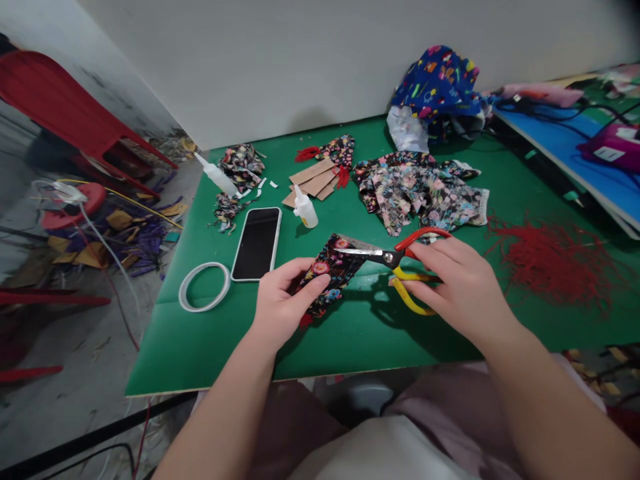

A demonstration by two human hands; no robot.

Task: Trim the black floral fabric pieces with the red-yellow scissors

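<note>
Pinched between the thumb and fingers of my left hand (286, 300) is a piece of dark floral fabric (323, 269), raised above the table, with a bit of red at its lower end. My right hand (457, 283) has its fingers through the handles of scissors (393, 258), one handle red and the other yellow. The scissor blades point left and lie at the fabric's upper part; whether they cut into it I cannot tell. Behind the hands are a small white bottle (305, 210) and a stack of brown cardboard strips (316, 179).
On the green table (165, 360) lie a phone (257, 245), a tape roll (182, 291), a second bottle (219, 177), floral fabric pieces (400, 187) and loose red threads (555, 263). A blue patterned cloth bundle (437, 83) sits at the back. A red chair (75, 100) stands left.
</note>
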